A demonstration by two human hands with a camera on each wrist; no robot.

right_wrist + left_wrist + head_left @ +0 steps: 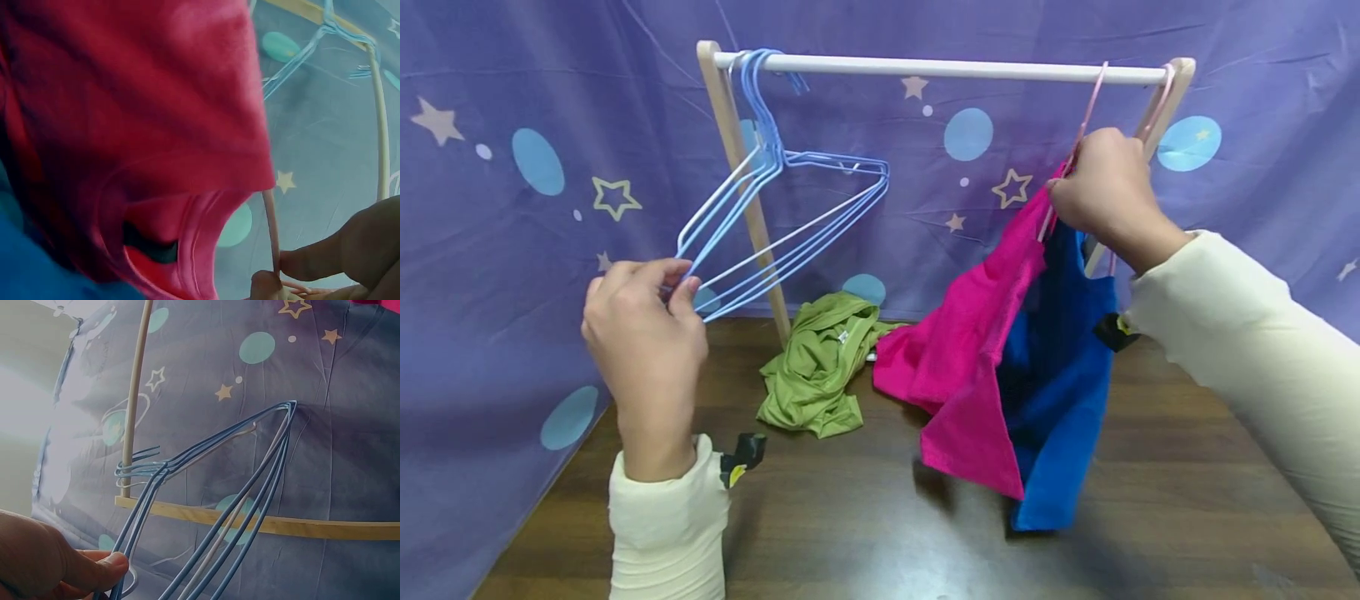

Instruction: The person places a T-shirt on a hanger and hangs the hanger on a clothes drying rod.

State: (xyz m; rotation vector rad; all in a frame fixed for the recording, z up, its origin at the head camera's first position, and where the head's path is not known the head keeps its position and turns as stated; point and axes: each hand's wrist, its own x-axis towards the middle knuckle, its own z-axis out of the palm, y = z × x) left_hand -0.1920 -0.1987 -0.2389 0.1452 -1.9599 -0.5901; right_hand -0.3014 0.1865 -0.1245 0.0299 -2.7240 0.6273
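In the head view, my left hand [643, 333] pinches the lower corner of the blue hangers [767, 158], which hang bunched with a white hanger [718, 198] at the rail's left end. The left wrist view shows the thumb and fingers on the hanger wires. At the right, my right hand [1105, 183] grips a pink hanger [1092, 104] just below its hook, and the hook is at the rail. A magenta shirt [962, 333] hangs from that hanger. Behind it is a blue garment [1063, 400] on another pink hanger [1163, 96].
A white rail [925, 67] runs between wooden posts [730, 142] on the brown table [820, 517]. A crumpled green garment [820, 362] lies near the left post's foot. Behind everything hangs a purple curtain [647, 100] with stars and dots.
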